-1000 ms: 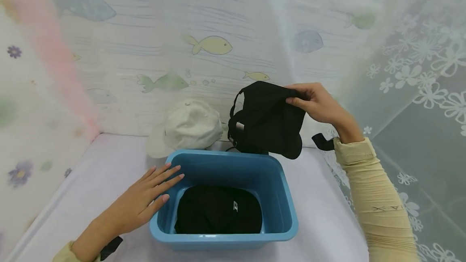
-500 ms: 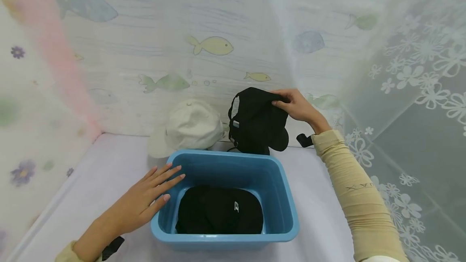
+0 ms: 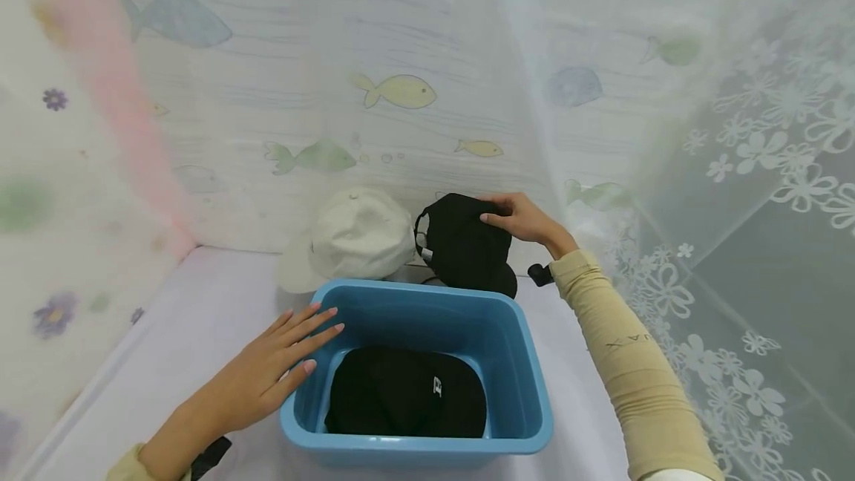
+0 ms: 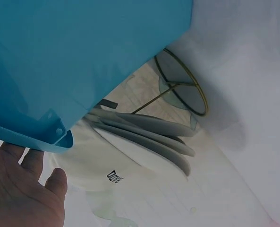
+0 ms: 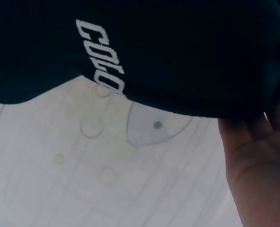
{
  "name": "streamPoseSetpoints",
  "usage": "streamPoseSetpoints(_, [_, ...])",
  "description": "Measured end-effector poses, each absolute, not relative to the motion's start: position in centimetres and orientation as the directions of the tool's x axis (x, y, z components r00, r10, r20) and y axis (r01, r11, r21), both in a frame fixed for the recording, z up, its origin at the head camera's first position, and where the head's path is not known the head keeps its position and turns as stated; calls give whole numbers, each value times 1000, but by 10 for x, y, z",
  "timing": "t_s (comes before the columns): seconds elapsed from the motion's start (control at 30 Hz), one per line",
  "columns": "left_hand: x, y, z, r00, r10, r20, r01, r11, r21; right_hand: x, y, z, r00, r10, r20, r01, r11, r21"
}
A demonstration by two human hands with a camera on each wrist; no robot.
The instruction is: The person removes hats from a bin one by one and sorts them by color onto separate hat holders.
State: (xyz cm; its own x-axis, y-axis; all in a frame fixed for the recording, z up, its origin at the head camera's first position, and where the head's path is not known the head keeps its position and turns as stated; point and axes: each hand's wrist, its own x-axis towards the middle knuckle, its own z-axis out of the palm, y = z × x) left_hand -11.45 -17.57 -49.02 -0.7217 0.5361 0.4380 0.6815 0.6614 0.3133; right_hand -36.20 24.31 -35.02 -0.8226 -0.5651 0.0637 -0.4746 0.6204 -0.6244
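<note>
Right hand (image 3: pixel 524 220) grips black cap (image 3: pixel 464 247) behind blue bin (image 3: pixel 534 399) beside white cap (image 3: pixel 357 236) — one black cap already in the bin; left hand (image 3: pixel 267 373) flat, released, touching bin's rim.

Pale lilac table (image 3: pixel 174 332) (cloth-covered), bearing a blue tub (image 3: pixel 528 407) at centre, a white cap (image 3: pixel 357 240) at 12 o'clock behind it, left hand (image 3: pixel 263 373) flat at 9.

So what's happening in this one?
A person's right hand grips a black cap behind a blue plastic tub, beside a white cap. The left hand rests flat against the tub's left rim. Another black cap lies inside the tub.
</note>
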Motion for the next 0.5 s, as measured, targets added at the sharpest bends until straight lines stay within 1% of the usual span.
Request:
streamPoseSetpoints(0.3, [-114,-176,-490,-728,534,430,677,656,333,-358,245,-359,-819,-574,-31,-427,644,-635])
streamPoseSetpoints(0.5, [-114,-175,-489,-727,527,440,678,652,340,-359,241,-361,-801,-598,-27,-456,639,-620])
